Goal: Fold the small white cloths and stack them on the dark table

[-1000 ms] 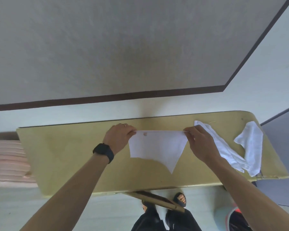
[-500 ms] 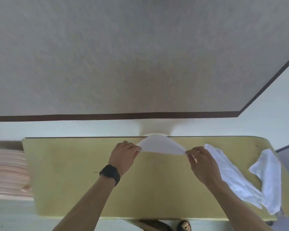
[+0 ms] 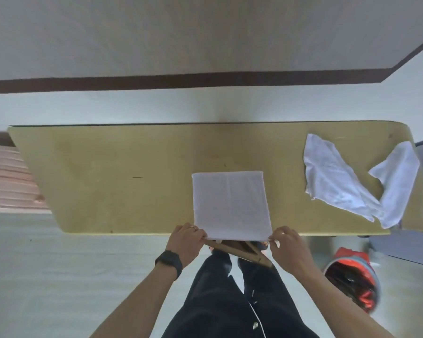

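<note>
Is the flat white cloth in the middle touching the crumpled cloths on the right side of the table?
Apart. The head view shows bare table between the flat cloth and the crumpled cloths to its right.

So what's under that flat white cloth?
The flat cloth lies on the yellow-green table; left hand and right hand pinch its overhanging near corners. Anything beneath is hidden.

Both hands pinch cloth (image 3: 231,203) near corners — flat on table (image 3: 108,179).
</note>
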`<control>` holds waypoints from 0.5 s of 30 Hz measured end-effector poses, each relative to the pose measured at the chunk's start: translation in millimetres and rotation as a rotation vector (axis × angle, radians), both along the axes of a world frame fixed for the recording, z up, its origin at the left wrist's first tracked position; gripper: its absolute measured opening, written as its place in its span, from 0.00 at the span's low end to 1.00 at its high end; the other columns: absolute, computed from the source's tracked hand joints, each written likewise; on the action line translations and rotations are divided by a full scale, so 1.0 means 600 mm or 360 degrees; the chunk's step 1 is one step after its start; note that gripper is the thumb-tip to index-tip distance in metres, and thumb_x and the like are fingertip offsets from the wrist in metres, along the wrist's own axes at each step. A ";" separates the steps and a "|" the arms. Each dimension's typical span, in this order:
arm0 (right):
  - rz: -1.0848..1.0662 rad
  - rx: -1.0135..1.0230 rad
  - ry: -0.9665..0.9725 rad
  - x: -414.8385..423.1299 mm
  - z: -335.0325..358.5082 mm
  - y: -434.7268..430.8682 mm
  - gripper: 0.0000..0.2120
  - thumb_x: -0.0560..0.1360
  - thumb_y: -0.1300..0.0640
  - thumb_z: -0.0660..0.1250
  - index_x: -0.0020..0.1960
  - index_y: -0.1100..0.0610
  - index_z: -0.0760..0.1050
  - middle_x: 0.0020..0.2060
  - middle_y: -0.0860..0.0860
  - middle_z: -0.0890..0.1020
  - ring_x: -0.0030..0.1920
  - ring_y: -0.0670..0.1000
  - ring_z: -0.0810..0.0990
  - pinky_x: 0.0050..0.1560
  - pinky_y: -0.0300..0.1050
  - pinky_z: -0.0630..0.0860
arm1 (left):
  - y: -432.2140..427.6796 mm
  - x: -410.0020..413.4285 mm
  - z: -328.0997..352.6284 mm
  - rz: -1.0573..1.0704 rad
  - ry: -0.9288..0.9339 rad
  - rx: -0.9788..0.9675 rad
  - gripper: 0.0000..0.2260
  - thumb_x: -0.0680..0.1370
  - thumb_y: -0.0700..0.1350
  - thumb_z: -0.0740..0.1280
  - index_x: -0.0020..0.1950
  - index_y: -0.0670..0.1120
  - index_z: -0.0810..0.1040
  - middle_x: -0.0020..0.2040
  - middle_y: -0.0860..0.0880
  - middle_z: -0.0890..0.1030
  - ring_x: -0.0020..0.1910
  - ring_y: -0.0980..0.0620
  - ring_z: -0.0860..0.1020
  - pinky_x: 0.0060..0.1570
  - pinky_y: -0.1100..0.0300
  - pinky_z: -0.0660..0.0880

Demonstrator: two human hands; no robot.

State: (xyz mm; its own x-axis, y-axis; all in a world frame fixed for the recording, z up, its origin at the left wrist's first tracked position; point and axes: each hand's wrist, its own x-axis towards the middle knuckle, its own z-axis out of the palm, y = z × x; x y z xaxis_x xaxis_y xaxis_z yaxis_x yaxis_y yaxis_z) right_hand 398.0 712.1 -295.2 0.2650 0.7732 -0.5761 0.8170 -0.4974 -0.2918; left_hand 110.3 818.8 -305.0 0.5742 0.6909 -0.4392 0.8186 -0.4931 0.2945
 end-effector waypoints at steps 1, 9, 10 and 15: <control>0.0013 -0.0024 0.0004 -0.003 -0.001 -0.003 0.11 0.79 0.55 0.61 0.56 0.50 0.81 0.58 0.44 0.77 0.60 0.49 0.73 0.58 0.44 0.73 | -0.003 0.000 0.002 0.0019 0.0019 -0.0034 0.07 0.80 0.47 0.65 0.53 0.52 0.82 0.49 0.53 0.83 0.54 0.49 0.78 0.54 0.54 0.72; -0.0241 0.0262 0.0161 0.022 -0.004 0.127 0.11 0.81 0.51 0.62 0.58 0.51 0.81 0.51 0.48 0.83 0.52 0.51 0.77 0.51 0.44 0.70 | 0.109 0.020 0.007 0.0649 -0.0202 -0.0226 0.10 0.81 0.52 0.63 0.57 0.52 0.81 0.50 0.55 0.82 0.51 0.52 0.78 0.49 0.59 0.72; -0.0358 0.0319 0.0225 0.027 -0.006 0.150 0.10 0.81 0.51 0.63 0.57 0.52 0.81 0.49 0.49 0.83 0.50 0.51 0.78 0.49 0.43 0.70 | 0.130 0.028 0.010 0.0824 -0.0294 -0.0298 0.09 0.80 0.52 0.65 0.56 0.52 0.82 0.47 0.56 0.82 0.48 0.54 0.79 0.46 0.61 0.73; -0.0849 0.0439 0.0441 0.043 -0.037 0.228 0.06 0.80 0.52 0.65 0.53 0.51 0.79 0.43 0.44 0.81 0.47 0.46 0.78 0.41 0.28 0.66 | 0.205 0.051 -0.021 0.1391 -0.0649 -0.0460 0.04 0.77 0.51 0.71 0.50 0.54 0.83 0.43 0.58 0.82 0.42 0.66 0.78 0.37 0.76 0.68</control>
State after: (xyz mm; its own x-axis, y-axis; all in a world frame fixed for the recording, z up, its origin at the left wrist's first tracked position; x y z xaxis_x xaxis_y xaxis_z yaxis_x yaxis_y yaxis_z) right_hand 423.9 848.7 -317.2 0.5232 0.7059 -0.4775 0.3556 -0.6901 -0.6304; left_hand 141.0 941.6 -317.7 0.0608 0.8398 -0.5395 0.6690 0.3668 0.6464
